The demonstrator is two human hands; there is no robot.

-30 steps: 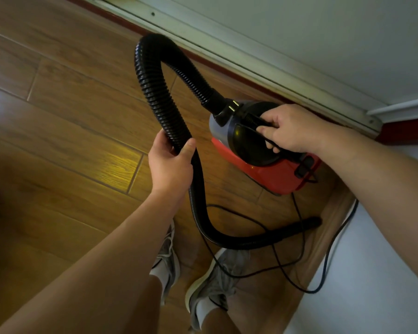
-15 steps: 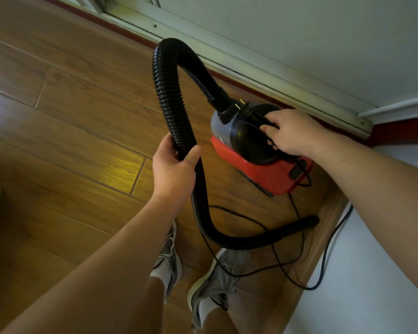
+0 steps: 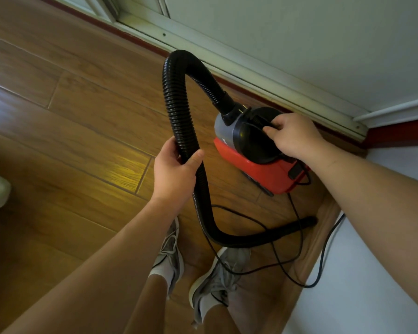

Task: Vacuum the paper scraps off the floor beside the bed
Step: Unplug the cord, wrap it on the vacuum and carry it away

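The left hand [image 3: 174, 172] is wrapped round the hose [image 3: 179, 116] partway along its length, thumb across the front. The right hand [image 3: 292, 138] is curled round the handle [image 3: 258, 121] on top of the vacuum [image 3: 263, 169]. The hands are apart, each clamped on its own part.

The vacuum sits on the floor [image 3: 82, 116], close to the wall's skirting behind it. From its front the hose arches up, passes through the left hand and drops to loop on the floor in front of the vacuum. The nozzle [image 3: 309, 221] lies flat there, just right of the loop and aimed at nothing. The cord [image 3: 297, 237] trails loose from the vacuum's rear, past the shoes [image 3: 217, 273].

No scraps show anywhere around the vacuum. A pale surface [image 3: 360, 285] right of it may be the bed; I cannot tell.

By my reading, the task is barely begun. The machine is only being taken in hand. Carrying it to the scraps, raising the nozzle and all the suction work remain.
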